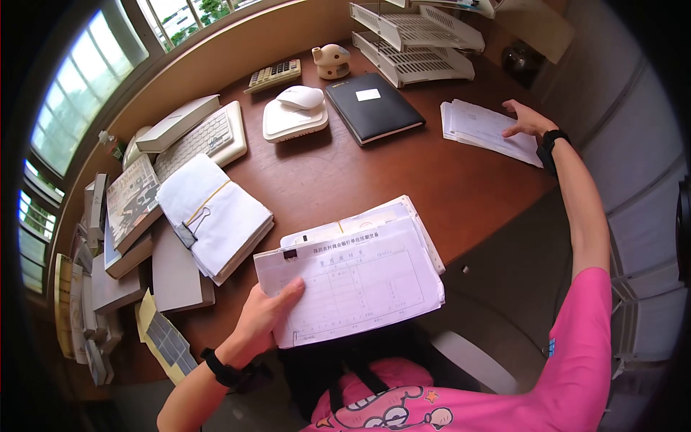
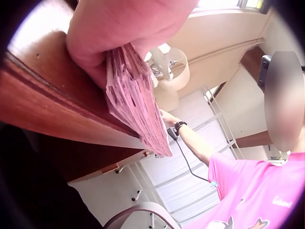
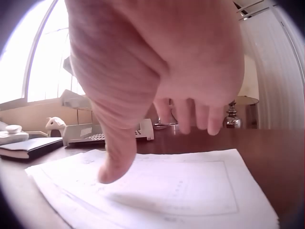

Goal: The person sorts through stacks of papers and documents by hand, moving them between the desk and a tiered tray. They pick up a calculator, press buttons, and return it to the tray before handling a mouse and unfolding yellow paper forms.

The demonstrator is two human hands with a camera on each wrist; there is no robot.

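Observation:
A thick stack of printed forms (image 1: pixel 360 288) is gripped at its left edge by the left hand (image 1: pixel 270 313), thumb on top. The left wrist view shows the many sheet edges of the stack (image 2: pixel 133 100) below the left hand (image 2: pixel 128 24). At the table's right side, the right hand (image 1: pixel 529 121) is over a smaller pile of papers (image 1: pixel 479 129). In the right wrist view the right hand (image 3: pixel 157 71) has its thumb down at the papers (image 3: pixel 167 191) and its other fingers extended, with nothing held between them.
A clipped paper bundle (image 1: pixel 216 209), books (image 1: pixel 133 201) and a keyboard (image 1: pixel 201 140) lie at the left. Farther back are a white box-like device (image 1: pixel 291 122), a calculator (image 1: pixel 273 75), a black notebook (image 1: pixel 374 108) and paper trays (image 1: pixel 417 65). A lamp base (image 3: pixel 232 117) stands behind the right pile.

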